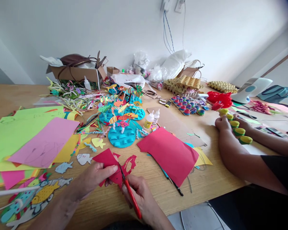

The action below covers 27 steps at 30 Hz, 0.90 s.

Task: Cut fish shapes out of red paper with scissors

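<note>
My left hand (98, 174) pinches a piece of red craft paper (106, 157) between thumb and fingers above the front of the table. My right hand (141, 193) is closed round red-handled scissors (133, 200), whose dark blades lie against that piece near my left thumb. A cut red scrap (130, 163) with openings in it sticks out beyond the blades. To the right lies a larger red sheet (169, 153), with pens partly under its edge. Left of my hands are a white fish cutout (84, 159) and a pale blue fish cutout (63, 167).
Blue paper bases with colourful fish (121, 135) and glue bottles (148, 120) stand ahead. Coloured sheets (43, 143) and fish cutouts (45, 193) cover the left. At right, another person's hands (224, 123) hold a green-and-yellow egg-carton strip (238, 131). Egg cartons (183, 82) sit behind.
</note>
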Tool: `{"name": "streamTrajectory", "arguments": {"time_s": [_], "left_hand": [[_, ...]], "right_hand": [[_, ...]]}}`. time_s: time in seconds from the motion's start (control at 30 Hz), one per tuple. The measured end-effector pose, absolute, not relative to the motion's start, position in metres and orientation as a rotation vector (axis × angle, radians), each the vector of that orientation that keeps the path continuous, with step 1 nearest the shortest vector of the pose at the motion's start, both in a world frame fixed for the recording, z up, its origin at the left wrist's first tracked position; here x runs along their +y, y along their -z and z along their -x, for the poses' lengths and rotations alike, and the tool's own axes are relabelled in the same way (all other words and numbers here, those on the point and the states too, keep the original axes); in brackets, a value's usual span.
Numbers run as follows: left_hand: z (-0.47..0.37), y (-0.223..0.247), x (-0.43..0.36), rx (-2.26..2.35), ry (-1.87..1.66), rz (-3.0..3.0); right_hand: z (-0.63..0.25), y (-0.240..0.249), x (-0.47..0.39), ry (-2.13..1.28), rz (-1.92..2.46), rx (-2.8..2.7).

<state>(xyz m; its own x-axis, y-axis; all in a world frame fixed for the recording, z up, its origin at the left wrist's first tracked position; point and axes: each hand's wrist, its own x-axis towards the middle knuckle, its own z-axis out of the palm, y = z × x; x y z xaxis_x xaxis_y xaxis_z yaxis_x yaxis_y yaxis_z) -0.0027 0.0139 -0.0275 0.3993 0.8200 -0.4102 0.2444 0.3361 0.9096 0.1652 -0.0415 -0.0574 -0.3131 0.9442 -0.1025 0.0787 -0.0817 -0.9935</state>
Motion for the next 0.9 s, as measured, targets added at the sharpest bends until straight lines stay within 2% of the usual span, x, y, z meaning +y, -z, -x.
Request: {"name": "streamTrajectory", "arguments": {"time_s": [0.43,0.9], "left_hand": [[0.006,0.012,0.018,1.242,-0.356,-1.34],[0.002,0.022,0.015,1.103,-0.569,-1.27]], "right_hand": [[-0.169,0.058,-0.043,-1.384,1.19,-1.583],[-0.165,0.059,-0.043,-1.484,1.213,-1.472]]}}
